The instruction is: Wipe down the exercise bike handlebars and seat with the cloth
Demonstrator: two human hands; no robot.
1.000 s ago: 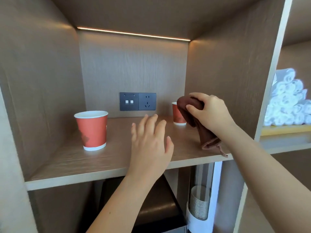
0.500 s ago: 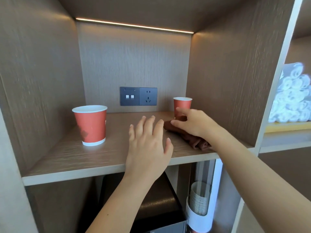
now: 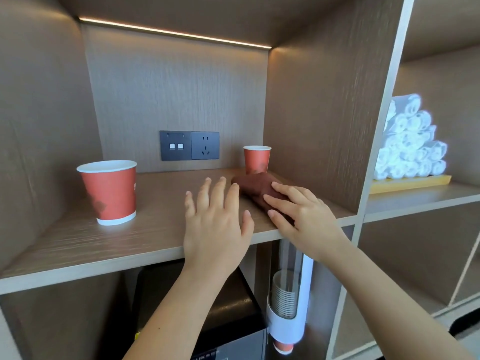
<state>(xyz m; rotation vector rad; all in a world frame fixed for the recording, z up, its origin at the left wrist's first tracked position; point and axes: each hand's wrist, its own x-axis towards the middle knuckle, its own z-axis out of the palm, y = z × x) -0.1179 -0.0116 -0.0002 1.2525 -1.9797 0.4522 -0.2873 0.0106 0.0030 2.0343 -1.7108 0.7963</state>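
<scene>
The brown cloth (image 3: 255,187) is lying folded on the wooden shelf (image 3: 78,242), toward its right side and just in front of the small red cup (image 3: 256,159), likely because this nook serves as its storage spot. The right hand (image 3: 301,216) is resting flat on the cloth's near end, fingers extended and not curled around it, apparently pressing it in place rather than gripping. The left hand (image 3: 217,222) is hovering open just beside it, fingers spread, holding nothing. A larger red cup (image 3: 110,190) is standing well apart to the left. The exercise bike is nowhere in view, and the right palm is covering the cloth's near edge.
</scene>
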